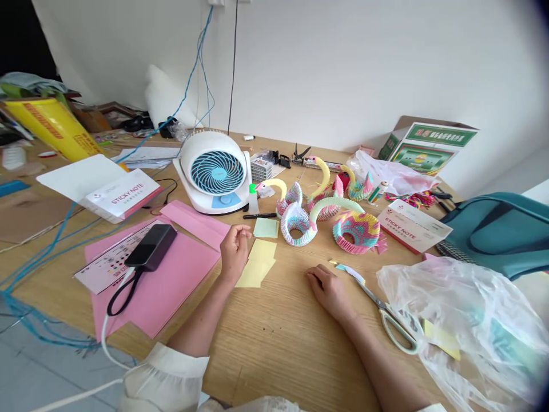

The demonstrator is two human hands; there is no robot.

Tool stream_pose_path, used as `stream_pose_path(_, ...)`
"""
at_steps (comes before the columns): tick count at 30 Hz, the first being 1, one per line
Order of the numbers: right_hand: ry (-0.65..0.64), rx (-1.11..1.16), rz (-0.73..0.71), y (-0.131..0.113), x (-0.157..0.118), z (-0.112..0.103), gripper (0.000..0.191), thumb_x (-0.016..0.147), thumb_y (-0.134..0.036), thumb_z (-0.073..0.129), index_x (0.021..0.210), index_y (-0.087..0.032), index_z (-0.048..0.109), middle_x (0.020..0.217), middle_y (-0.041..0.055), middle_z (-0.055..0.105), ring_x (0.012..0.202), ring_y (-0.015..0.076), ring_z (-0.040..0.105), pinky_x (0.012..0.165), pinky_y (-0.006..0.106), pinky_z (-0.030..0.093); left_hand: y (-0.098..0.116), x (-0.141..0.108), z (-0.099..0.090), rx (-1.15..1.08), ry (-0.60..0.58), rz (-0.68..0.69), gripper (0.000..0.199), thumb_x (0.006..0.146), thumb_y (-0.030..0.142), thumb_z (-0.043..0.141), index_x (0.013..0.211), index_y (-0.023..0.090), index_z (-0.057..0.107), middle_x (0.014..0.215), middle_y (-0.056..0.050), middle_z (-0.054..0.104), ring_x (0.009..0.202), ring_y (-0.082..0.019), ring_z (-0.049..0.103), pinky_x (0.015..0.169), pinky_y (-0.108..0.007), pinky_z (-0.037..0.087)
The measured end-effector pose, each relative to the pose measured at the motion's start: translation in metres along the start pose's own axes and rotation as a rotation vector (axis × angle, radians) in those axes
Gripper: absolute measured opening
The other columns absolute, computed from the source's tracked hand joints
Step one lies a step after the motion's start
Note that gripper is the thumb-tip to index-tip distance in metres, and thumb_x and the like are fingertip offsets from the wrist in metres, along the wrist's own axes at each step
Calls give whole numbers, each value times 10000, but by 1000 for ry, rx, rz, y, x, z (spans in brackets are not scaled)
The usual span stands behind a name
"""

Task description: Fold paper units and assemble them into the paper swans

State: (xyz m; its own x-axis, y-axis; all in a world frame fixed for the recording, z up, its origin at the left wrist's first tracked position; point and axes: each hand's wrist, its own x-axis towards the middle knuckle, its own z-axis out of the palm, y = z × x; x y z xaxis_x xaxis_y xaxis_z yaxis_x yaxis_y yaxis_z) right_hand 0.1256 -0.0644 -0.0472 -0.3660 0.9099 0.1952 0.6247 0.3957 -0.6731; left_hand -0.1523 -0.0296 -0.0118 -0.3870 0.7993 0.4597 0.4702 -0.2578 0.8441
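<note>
My left hand [235, 252] is closed in a loose curl just left of the yellow paper sheets [257, 266], with its thumb and fingertips pressed together. Nothing shows clearly between them. Above the yellow sheets lies a pale green paper stack [266, 228]. My right hand [328, 289] rests on the wooden table with its fingers curled under, and what they hold, if anything, is hidden. Just right of it are scissors [386, 312] with small paper scraps by the blades. Behind my hands stand folded-paper swans, one with a green neck [337, 205], and a pink and yellow paper ring [357, 233].
A white fan [217, 171] stands at the back. Pink sheets [184, 286] carry a black device [151, 247] on the left. A plastic bag [484, 320] and teal bag [506, 223] lie right. Sticky note boxes flank the table [287, 355].
</note>
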Motion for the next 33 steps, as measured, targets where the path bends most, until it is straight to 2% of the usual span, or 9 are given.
stream_pose_path(6,-8,-45,-27,1,-1,0,263,1002,-300,402,931,-233,646,904,83,660,838,220,645,769,337,512,-19,-8,5,85,-173,-30,167,906,247,486,955,199,637,835,-13,692,771,-150,648,748,-260,496)
stream_pose_path(14,-7,-62,-44,2,-2,0,289,1011,-339,392,938,-228,648,898,94,654,833,233,635,779,352,505,-19,-8,-9,79,-235,-77,157,874,220,500,901,206,654,851,-11,717,813,-158,668,768,-261,509)
stream_pose_path(17,-12,-65,-49,2,-3,-1,295,1010,-325,388,938,-223,654,906,97,657,828,229,628,778,350,498,-21,-13,-9,108,-258,-79,160,861,221,506,889,207,663,825,-13,717,773,-157,667,734,-260,516)
stream_pose_path(26,-31,-89,-52,4,-5,-3,291,999,-292,400,961,-201,673,939,103,651,877,229,627,810,338,482,-39,-20,6,141,-202,-113,195,845,193,489,929,197,665,852,-14,713,770,-142,644,732,-241,493)
stream_pose_path(33,-32,-91,-51,5,-7,-3,282,997,-287,402,973,-206,670,944,95,644,872,220,616,804,332,477,-42,-21,9,67,-146,-126,182,846,179,489,911,183,660,822,-13,711,720,-129,635,680,-224,493)
